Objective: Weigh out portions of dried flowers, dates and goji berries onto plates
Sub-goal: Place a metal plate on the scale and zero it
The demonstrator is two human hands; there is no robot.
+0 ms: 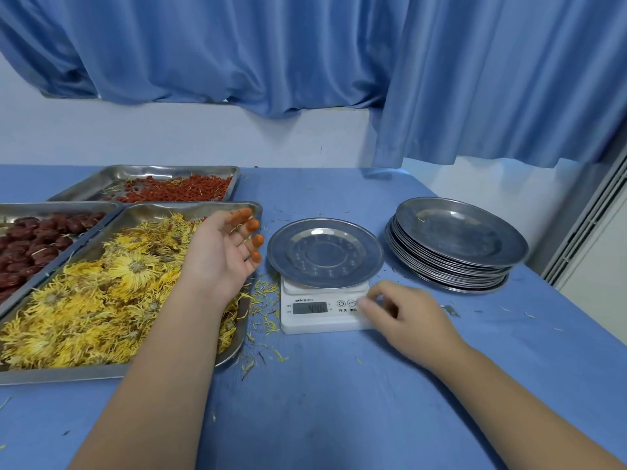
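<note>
An empty steel plate [325, 252] sits on a white kitchen scale [322, 312] whose display is lit. My right hand [403, 315] rests at the scale's front right corner, one fingertip on its buttons, holding nothing. My left hand [225, 251] hovers palm up over the near tray of yellow dried flowers [101, 293], fingers loose, with orange fingertip covers. Left of that tray, another tray holds dark red dates [37, 242]. Red goji berries [176, 191] lie in a tray at the back.
A stack of several steel plates [454, 245] stands right of the scale. Loose yellow petals [264, 296] are scattered on the blue tablecloth [339, 401] between tray and scale. Blue curtains [305, 62] hang behind the table; its right edge runs close to the stack.
</note>
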